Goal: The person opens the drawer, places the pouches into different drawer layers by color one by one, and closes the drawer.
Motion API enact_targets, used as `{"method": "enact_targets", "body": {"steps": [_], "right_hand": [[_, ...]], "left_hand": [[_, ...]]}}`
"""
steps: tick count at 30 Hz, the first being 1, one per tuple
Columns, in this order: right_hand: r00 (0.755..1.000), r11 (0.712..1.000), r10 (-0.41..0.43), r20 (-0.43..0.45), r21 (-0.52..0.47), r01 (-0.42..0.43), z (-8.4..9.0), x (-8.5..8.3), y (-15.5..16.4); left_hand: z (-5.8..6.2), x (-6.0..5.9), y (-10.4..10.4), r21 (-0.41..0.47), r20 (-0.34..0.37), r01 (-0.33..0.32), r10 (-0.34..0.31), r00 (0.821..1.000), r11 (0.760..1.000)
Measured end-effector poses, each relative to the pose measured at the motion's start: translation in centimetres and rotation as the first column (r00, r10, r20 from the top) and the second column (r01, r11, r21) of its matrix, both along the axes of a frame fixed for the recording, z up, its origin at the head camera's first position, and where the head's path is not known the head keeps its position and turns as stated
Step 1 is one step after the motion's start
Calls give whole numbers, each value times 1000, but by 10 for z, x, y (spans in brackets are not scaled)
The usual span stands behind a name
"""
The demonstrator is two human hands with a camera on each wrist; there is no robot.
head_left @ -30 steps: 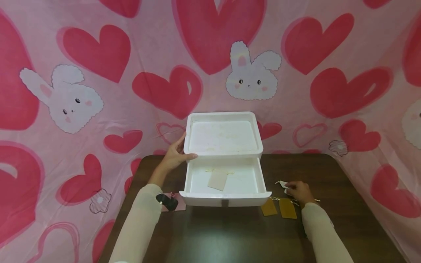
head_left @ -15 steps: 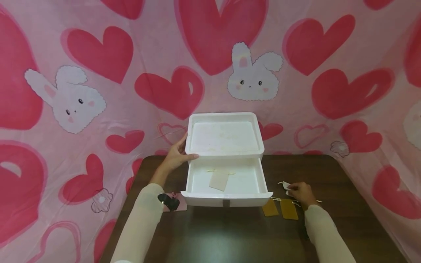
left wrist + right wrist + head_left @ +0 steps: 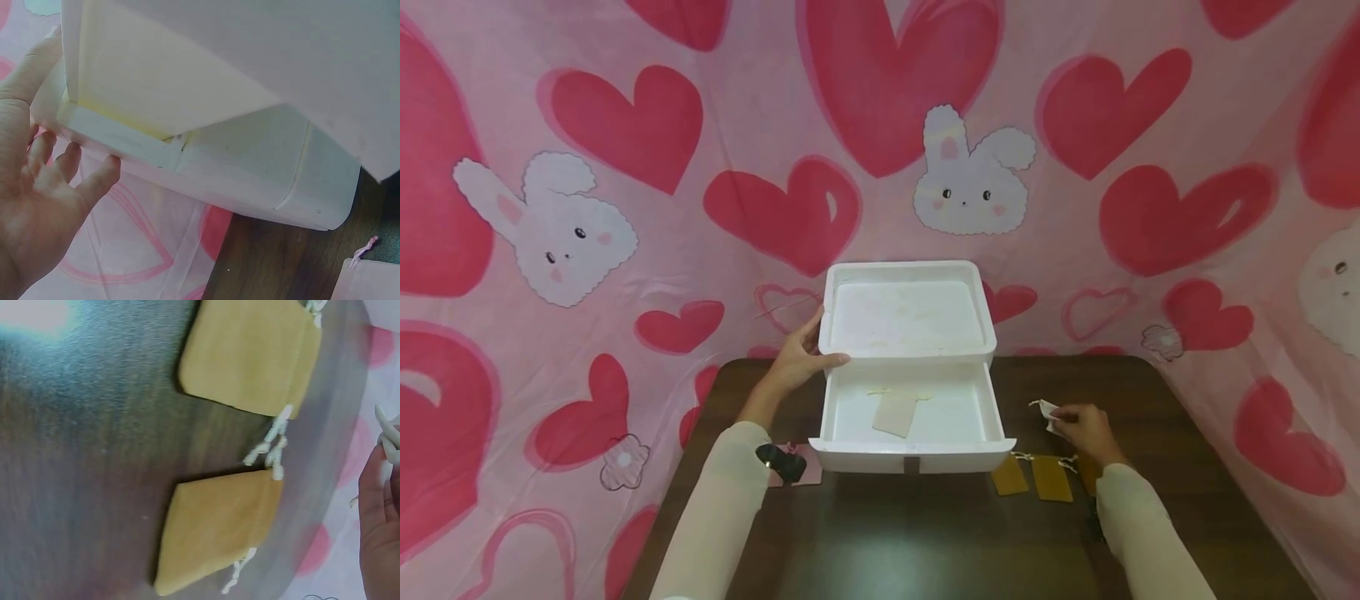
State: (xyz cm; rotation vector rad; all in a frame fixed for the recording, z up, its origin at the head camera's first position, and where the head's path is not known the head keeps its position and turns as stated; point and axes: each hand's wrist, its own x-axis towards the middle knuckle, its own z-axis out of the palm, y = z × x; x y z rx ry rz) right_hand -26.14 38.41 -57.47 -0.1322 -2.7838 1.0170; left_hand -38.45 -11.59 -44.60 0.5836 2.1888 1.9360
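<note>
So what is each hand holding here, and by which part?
The left hand grips the white drawer box at its top left front corner. The right hand pinches a small white pouch by its edge.

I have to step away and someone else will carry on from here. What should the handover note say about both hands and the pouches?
Left hand holds the left side of the white drawer unit.
Right hand pinches a small white pouch just above the table.
Done: drawer is pulled open, with one cream pouch inside.
Left: the white pouch, two mustard pouches right of the drawer, and a pink pouch on its left are outside it.
</note>
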Motion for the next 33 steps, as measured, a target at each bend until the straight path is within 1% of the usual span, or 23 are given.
{"method": "enact_targets", "body": {"steps": [6, 11, 17, 24, 28, 33], "right_hand": [[999, 1000, -14, -39, 6, 14, 11, -2, -4], [999, 1000, -18, -38, 3, 18, 19, -2, -4], [998, 1000, -21, -55, 22, 22, 26, -1, -4], [992, 998, -2, -123, 64, 10, 34, 0, -8], [988, 997, -8, -154, 75, 19, 43, -1, -10], [984, 995, 18, -178, 97, -1, 56, -1, -14]], "left_hand": [[-1, 1, 0, -4, -4, -1, 1, 1000, 1000], [-1, 1, -1, -10, -13, -2, 2, 1000, 1000], [0, 1, -1, -11, -17, 2, -2, 1000, 1000], [1, 2, 0, -21, -15, -7, 6, 1000, 1000], [1, 2, 0, -9, -3, -4, 4, 1000, 1000], [1, 1, -1, -1, -1, 1, -1, 1000, 1000]]}}
